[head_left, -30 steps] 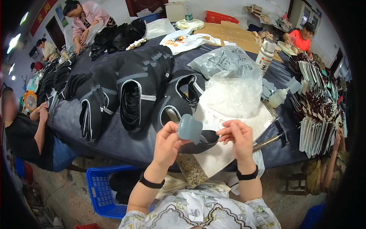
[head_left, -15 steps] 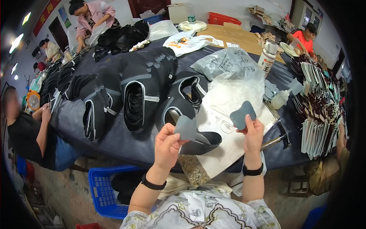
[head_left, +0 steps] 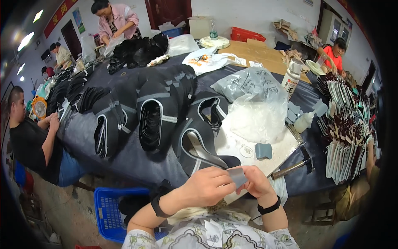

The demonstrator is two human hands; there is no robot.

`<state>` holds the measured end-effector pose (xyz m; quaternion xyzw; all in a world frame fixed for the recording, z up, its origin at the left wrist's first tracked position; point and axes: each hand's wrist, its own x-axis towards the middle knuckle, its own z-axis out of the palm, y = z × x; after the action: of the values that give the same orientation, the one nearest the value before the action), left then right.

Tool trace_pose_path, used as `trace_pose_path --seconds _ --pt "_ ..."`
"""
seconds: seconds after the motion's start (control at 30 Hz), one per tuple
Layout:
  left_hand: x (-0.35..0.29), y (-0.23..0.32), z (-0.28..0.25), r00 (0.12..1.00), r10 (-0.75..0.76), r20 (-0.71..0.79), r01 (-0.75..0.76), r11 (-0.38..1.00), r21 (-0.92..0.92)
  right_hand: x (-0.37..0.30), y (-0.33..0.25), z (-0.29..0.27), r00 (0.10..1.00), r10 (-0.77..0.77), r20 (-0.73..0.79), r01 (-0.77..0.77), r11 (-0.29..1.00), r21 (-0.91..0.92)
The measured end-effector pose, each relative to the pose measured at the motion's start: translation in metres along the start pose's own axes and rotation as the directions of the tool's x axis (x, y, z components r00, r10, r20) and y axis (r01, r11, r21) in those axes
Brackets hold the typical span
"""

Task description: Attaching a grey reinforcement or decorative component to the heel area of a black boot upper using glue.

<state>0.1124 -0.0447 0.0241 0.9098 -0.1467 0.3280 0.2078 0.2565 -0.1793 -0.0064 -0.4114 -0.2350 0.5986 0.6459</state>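
Note:
A thin grey piece of sheet (head_left: 237, 177) is held between my two hands, close in front of me. My left hand (head_left: 210, 186) has its fingers closed at one side of it. My right hand (head_left: 258, 182) is curled round its other edge, thumb and fingertips against it. On the white board (head_left: 232, 141) lies a blue-grey cut-out piece with curved edges (head_left: 263, 151), just beyond my right hand. Left of the board stand black shoe uppers with pale edging (head_left: 198, 143), the nearest one just beyond my left hand.
More stacked black uppers (head_left: 151, 120) stand to the left. A plastic bag (head_left: 257, 112), a white squeeze bottle (head_left: 304, 122), a spray can (head_left: 292, 74) and a hammer (head_left: 292, 168) are around the board. Below sits a blue basket (head_left: 108, 216). Co-workers sit or stand around the table.
The curved blue-grey piece has left my right hand and lies on the board. Both hands have come together nearer my body, around the grey piece that was in my left hand.

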Motion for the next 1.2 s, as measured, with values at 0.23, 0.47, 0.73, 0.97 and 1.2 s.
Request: trace_pose_path --seconds 0.23,0.47,0.73,0.97,1.2 --pt "0.011 -0.007 0.008 0.993 0.045 0.11 -0.029 0.989 -0.147 -0.024 0.007 -0.02 0.996 0.092 0.019 -0.091 0.994 -0.054" --pt "0.016 -0.03 0.039 0.907 -0.381 0.179 0.356 0.921 0.156 -0.02 0.011 -0.043 0.853 -0.301 -0.427 0.378 0.92 0.106" --pt "0.016 0.002 0.02 0.675 -0.733 0.089 0.523 0.39 -0.758 -0.007 -0.003 -0.003 0.793 -0.456 -0.403 0.517 0.855 0.049" --pt "0.006 0.006 0.015 0.694 -0.698 0.178 0.439 0.214 -0.872 0.011 -0.019 0.034 0.86 -0.458 -0.225 0.391 0.875 -0.287" --pt "-0.005 0.007 0.016 0.707 -0.671 0.224 0.449 0.18 -0.875 0.006 -0.016 0.038 0.871 -0.437 -0.225 0.321 0.852 -0.413"
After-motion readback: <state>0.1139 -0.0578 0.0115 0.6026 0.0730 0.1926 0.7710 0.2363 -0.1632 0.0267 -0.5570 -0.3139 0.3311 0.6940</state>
